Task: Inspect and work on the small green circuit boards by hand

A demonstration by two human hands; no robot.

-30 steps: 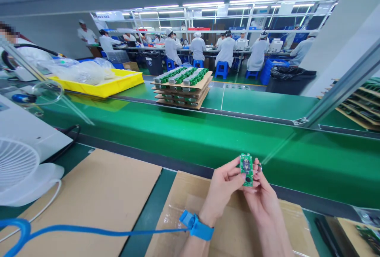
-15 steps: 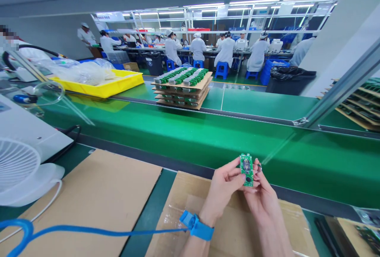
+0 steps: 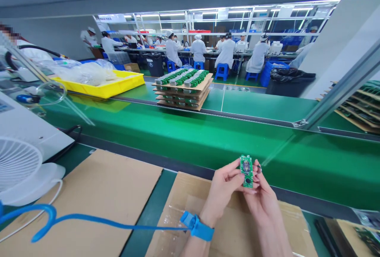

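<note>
A small green circuit board [image 3: 246, 174] is held up over the cardboard, long side upright, with a dark round part near its lower end. My left hand [image 3: 227, 185] pinches its left edge, thumb on the face. From the right, my right hand [image 3: 261, 193] has its fingers curled against the board's right and lower edge. A small dark item [image 3: 259, 168] shows at my right fingertips, too small to name. Around my left wrist is a blue strap [image 3: 198, 226] with a coiled blue cord [image 3: 97, 219] running left.
Cardboard sheets [image 3: 97, 193] cover the bench. A white fan [image 3: 20, 170] stands left. Beyond the green belt [image 3: 166, 134] are stacked boards on cardboard [image 3: 182, 90] and a yellow tray [image 3: 118, 86]. More stacked boards [image 3: 362, 106] lie right. People in white coats [image 3: 197, 47] sit far back.
The blue cord has shifted its curve at the left and sags differently. Both hands and the circuit board stay nearly in place; the view has moved very slightly.
</note>
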